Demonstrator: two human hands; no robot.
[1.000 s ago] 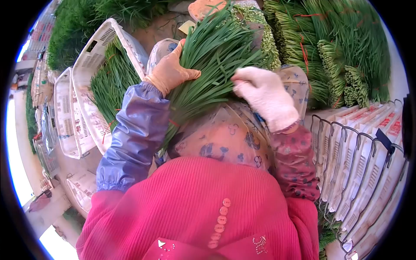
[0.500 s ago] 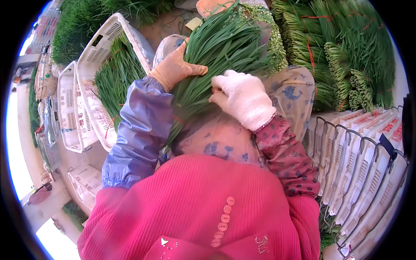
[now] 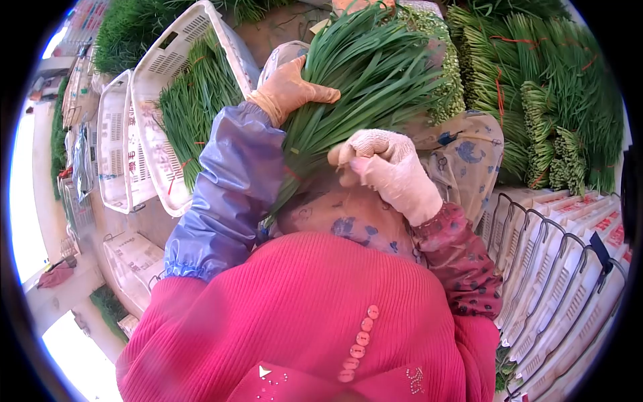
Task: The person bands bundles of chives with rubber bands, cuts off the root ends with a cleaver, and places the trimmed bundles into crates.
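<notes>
A loose bunch of garlic chives (image 3: 375, 74), long flat green leaves, lies across my lap. My left hand (image 3: 292, 90), in a tan rubber glove, grips its left side. The thumb stretches over the leaves and the other fingers are mostly hidden. Just below and right of the leaves is my right hand (image 3: 392, 171), in a white knitted glove. Its fingers are curled in towards the thumb, and I cannot make out what, if anything, is between them. Under both hands is a patterned apron (image 3: 462, 147) over my knees.
At left, a white plastic crate (image 3: 157, 144) holds chives tied with red bands. Tied bundles (image 3: 536, 87) are stacked at the upper right, beside pale stem ends (image 3: 445, 74). White crates with wire handles (image 3: 549, 248) stand at right. More greens (image 3: 137, 33) lie at upper left.
My right hand has drawn down and back from the leaves, and its fingers have curled in. My left hand keeps its place on the chives. The whole view has shifted slightly.
</notes>
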